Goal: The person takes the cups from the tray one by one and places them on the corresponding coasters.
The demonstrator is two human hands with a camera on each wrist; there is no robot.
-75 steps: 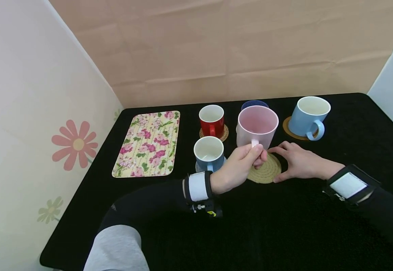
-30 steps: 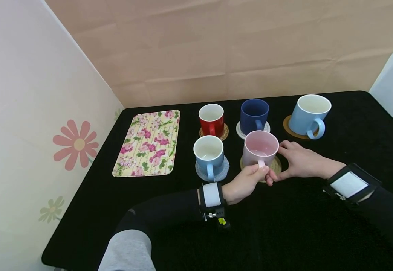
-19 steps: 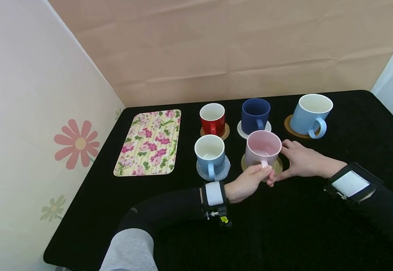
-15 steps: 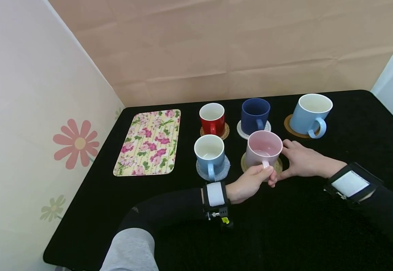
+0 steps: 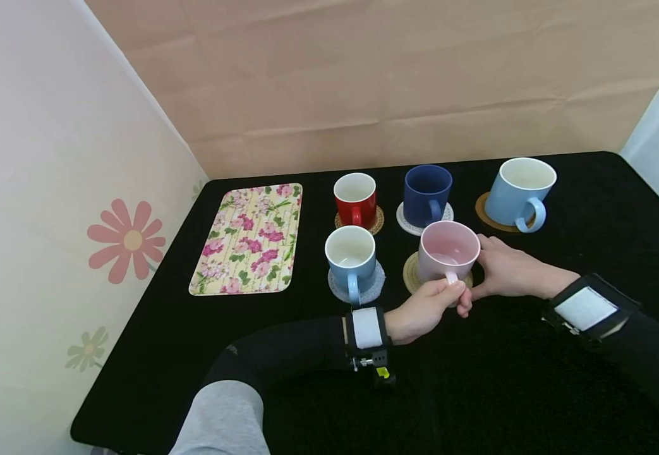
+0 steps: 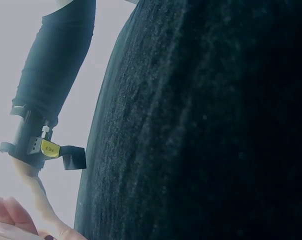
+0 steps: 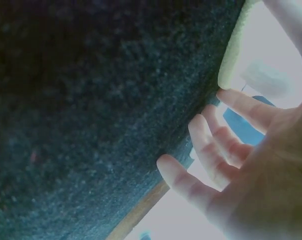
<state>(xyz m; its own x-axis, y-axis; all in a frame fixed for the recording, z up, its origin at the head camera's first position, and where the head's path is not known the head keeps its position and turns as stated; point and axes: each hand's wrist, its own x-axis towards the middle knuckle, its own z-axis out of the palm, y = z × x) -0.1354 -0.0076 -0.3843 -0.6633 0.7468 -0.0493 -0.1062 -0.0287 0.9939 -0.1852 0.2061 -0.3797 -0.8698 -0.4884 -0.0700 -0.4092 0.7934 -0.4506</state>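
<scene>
Pink mug [image 5: 448,251] sits between both hands, left [image 5: 426,308] gripping

The pink mug [image 5: 448,251] stands upright on the woven round coaster [image 5: 411,273], handle toward the person.

Black-clothed table [image 5: 591,208]; tan paper backdrop [image 5: 363,82]; white flower-print side panel [image 5: 50,189].

Navy mug [image 5: 427,194] crowds behind the pink mug [image 5: 447,251]; the near black table [image 5: 505,392] lies open
</scene>
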